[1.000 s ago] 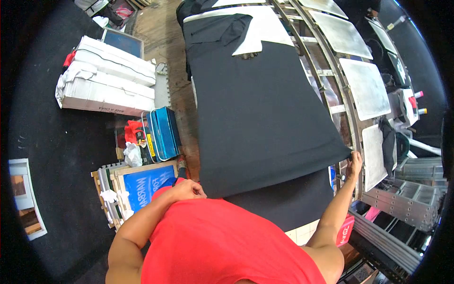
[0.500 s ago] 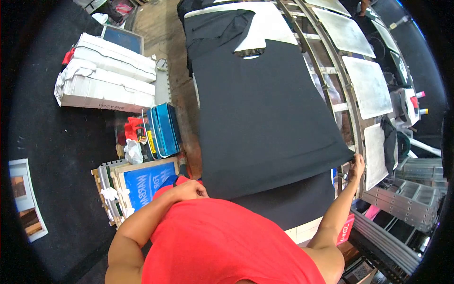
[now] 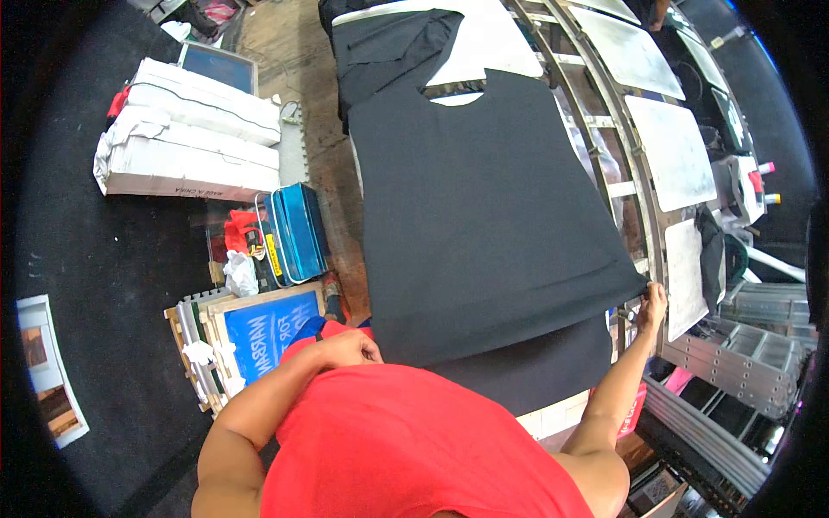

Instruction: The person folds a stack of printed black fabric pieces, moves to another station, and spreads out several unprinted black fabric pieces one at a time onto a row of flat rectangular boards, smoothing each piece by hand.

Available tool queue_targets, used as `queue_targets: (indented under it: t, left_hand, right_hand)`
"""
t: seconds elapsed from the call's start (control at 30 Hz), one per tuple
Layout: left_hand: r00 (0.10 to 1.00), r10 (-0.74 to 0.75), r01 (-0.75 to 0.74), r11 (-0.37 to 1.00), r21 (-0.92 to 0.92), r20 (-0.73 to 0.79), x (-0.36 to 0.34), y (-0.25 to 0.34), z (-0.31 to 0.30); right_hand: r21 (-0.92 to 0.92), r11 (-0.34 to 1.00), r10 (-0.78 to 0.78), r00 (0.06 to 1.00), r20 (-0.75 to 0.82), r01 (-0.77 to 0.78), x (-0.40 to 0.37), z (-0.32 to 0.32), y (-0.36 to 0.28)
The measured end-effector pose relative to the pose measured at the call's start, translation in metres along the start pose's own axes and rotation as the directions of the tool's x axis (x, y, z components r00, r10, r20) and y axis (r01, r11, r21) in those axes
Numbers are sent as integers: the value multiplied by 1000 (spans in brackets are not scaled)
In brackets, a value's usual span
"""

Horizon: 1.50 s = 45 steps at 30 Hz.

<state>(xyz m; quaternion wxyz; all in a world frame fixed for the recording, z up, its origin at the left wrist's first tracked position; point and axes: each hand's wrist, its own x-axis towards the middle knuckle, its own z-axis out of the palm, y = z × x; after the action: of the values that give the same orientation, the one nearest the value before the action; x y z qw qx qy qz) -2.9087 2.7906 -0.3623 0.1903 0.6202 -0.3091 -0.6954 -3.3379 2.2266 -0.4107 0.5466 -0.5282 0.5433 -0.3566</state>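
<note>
A black shirt (image 3: 484, 207) lies spread out in front of me, its round neckline away from me and its wide hem near my body. With closed fingers my right hand (image 3: 654, 306) pinches the hem's right corner and holds it out to the side. My left hand (image 3: 350, 349) is closed at the hem's left corner, close to my waist; its fingertips are partly hidden. Beneath the neckline shows a white board (image 3: 501, 43). More black fabric (image 3: 535, 367) lies under the hem, and a folded black part (image 3: 389, 56) rests at the upper left.
To the right runs a metal rail frame (image 3: 617, 155) with several pale flat boards (image 3: 669, 151) beside it. On the left are white boxes (image 3: 199, 147), a blue metal box (image 3: 298, 233) and a blue printing screen (image 3: 272, 332). An aluminium ladder (image 3: 734, 367) lies at the lower right.
The view has shifted very slightly. Both hands stay at the hem corners, and the shirt lies almost exactly as before.
</note>
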Motion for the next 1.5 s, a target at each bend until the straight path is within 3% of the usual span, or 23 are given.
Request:
queue_targets:
  t: [0.37, 0.43, 0.57, 0.63, 0.67, 0.73, 0.87, 0.97, 1.03, 1.07, 1.13, 1.5]
  left_hand:
    - [1000, -22, 22, 1000, -9, 6, -3, 1, 2]
    - [1000, -15, 15, 1000, 6, 9, -1, -4, 2]
    - [1000, 2, -2, 1000, 5, 29, 1, -10, 3]
    - [999, 0, 0, 1000, 3, 35, 1, -8, 2]
    - [999, -5, 5, 1000, -3, 39, 0, -7, 2]
    - [999, -2, 1, 1000, 12, 36, -1, -5, 1]
    - [999, -18, 16, 999, 38, 39, -3, 1, 0]
    - [997, -22, 20, 999, 27, 70, -2, 0, -1]
    - [995, -39, 38, 999, 16, 90, -3, 4, -2]
    - [992, -56, 56, 998, 6, 110, -3, 5, -3]
    - [992, -62, 62, 998, 5, 112, -2, 4, -3]
    - [980, -78, 80, 997, 0, 183, 1, 0, -5]
  right_hand:
    - [-3, 1000, 28, 999, -26, -28, -5, -1, -2]
    - [-190, 979, -65, 997, 38, 71, -6, -5, -1]
    - [-86, 996, 21, 1000, 1, -21, 1, -16, 10]
    - [-307, 943, -115, 991, 74, 132, 0, -18, 14]
    - [-306, 943, -114, 991, 74, 132, -1, -17, 13]
    - [-78, 996, 52, 999, 9, -51, -2, -16, 11]
    - [-65, 998, 24, 1000, 1, -24, -4, -16, 12]
    - [-168, 985, 42, 999, 19, -38, -1, -27, 18]
    - [-396, 897, -168, 980, 102, 195, 2, -30, 26]
    - [-395, 897, -169, 980, 104, 197, 2, -29, 25]
    - [-77, 994, 78, 997, -13, -79, 0, -26, 22]
    - [-113, 992, 54, 997, -48, -59, -14, -13, 12]
